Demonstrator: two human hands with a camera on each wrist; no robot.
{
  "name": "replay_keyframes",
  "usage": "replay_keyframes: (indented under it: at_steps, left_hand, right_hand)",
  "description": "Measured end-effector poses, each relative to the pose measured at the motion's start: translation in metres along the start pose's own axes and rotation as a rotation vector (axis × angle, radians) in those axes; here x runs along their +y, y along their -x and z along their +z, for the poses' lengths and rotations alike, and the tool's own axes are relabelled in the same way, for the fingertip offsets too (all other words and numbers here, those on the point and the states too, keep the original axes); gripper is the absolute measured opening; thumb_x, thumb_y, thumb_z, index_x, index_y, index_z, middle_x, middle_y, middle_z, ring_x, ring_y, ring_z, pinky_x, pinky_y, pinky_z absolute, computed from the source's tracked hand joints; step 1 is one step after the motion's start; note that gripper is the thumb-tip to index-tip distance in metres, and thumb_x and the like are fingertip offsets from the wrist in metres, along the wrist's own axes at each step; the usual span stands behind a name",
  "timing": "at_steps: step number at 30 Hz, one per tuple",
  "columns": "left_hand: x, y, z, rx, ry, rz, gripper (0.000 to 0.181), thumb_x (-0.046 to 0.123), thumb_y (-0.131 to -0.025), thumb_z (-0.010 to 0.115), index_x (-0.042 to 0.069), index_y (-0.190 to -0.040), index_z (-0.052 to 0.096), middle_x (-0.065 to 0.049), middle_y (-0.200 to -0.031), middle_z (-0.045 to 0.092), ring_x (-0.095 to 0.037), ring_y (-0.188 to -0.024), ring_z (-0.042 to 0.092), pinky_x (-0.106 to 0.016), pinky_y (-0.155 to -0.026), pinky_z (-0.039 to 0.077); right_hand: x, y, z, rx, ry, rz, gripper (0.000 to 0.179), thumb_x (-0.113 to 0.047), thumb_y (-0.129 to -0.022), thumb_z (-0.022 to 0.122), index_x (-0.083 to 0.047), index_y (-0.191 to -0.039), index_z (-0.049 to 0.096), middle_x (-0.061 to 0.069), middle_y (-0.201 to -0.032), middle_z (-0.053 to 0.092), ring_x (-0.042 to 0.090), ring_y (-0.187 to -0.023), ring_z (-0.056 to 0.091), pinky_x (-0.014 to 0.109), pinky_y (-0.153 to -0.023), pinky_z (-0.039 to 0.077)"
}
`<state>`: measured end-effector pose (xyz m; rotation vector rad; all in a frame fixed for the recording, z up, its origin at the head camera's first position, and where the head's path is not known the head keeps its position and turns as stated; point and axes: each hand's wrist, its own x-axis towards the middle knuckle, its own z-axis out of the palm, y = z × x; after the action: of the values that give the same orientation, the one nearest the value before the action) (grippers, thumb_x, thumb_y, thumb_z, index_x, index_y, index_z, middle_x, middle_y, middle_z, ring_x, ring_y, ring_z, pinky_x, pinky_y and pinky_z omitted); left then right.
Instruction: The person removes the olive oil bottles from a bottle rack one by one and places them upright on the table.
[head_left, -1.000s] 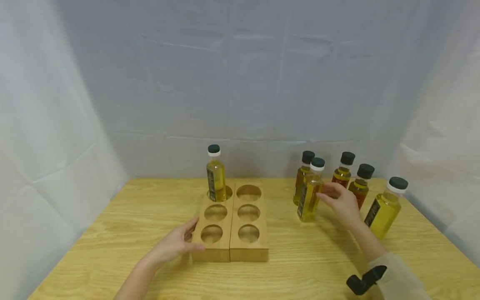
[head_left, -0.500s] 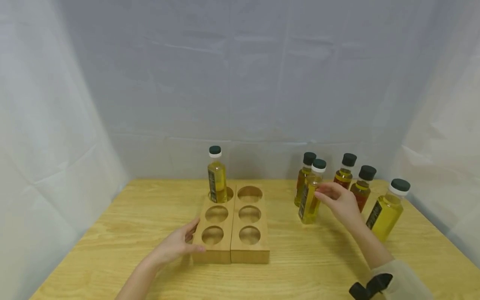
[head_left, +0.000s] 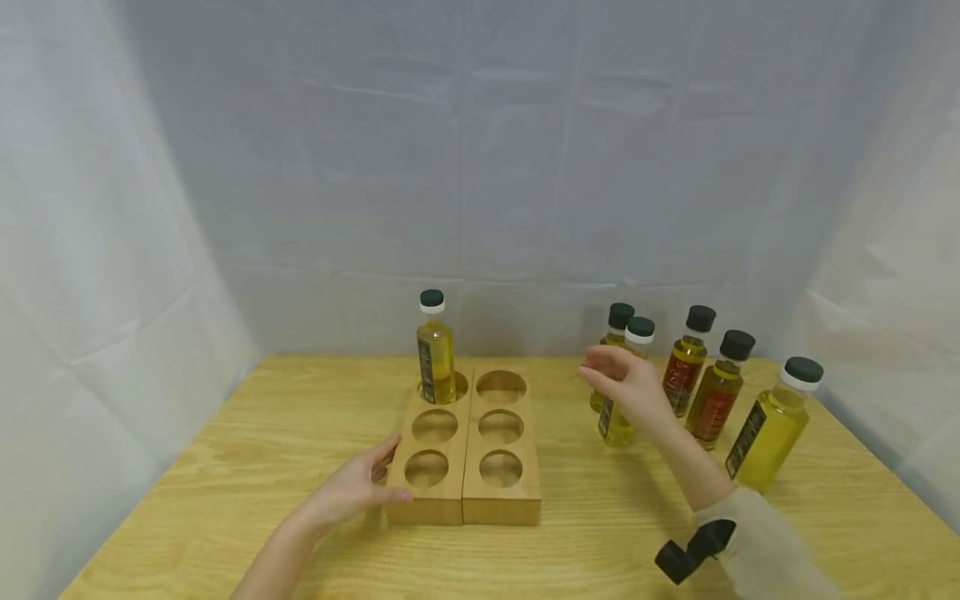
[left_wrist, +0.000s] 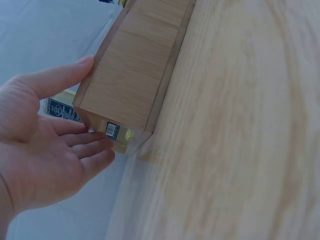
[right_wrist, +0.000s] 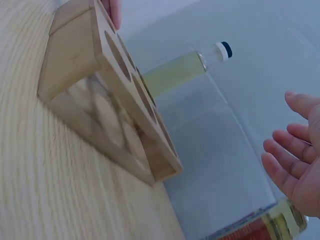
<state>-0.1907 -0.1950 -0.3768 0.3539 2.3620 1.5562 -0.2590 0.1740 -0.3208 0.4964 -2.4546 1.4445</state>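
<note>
Two wooden racks stand side by side, a left rack and a right rack, each with three round holes. An oil bottle with a dark green cap stands upright in the left rack's far hole. My left hand is at the left rack's near corner, its thumb along the front edge and its fingers by the outer side. My right hand holds nothing, its fingers loosely bent. It partly hides a green-capped oil bottle in the head view. In the right wrist view, my right hand is apart from the racks.
Around the right hand stand more oil bottles: a dark-capped one behind, two red-labelled ones further right, and a green-capped one at far right. White sheeting surrounds the wooden table.
My right hand has come away from the green-capped bottle and shifted left, in front of it; that bottle stays standing. My left hand keeps its place at the rack.
</note>
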Motion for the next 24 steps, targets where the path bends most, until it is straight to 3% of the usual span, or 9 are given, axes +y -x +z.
replay_keyframes:
  at_steps: [12,24]
  left_hand:
    - [-0.001,0.000,-0.001,-0.003,0.009,0.000,0.094,0.017,-0.081,0.072,-0.006,-0.146,0.008,-0.029,-0.149,0.005,-0.052,-0.131,0.012,-0.058,-0.106,0.018]
    - [0.000,0.000,-0.001,-0.007,0.018,-0.003,0.092,0.017,-0.082,0.071,-0.005,-0.146,0.009,-0.029,-0.149,0.007,-0.053,-0.131,0.013,-0.059,-0.106,0.017]
  right_hand:
    - [-0.018,-0.031,0.038,-0.056,-0.074,-0.047,0.042,-0.023,-0.086,0.067,-0.002,-0.122,0.058,0.013,-0.109,0.064,0.025,-0.098,0.060,0.037,-0.080,0.052]
    - [-0.033,-0.055,0.080,-0.117,-0.118,-0.010,0.050,-0.022,-0.084,0.070,0.000,-0.126,0.054,0.017,-0.116,0.060,0.027,-0.106,0.057,0.040,-0.090,0.048]
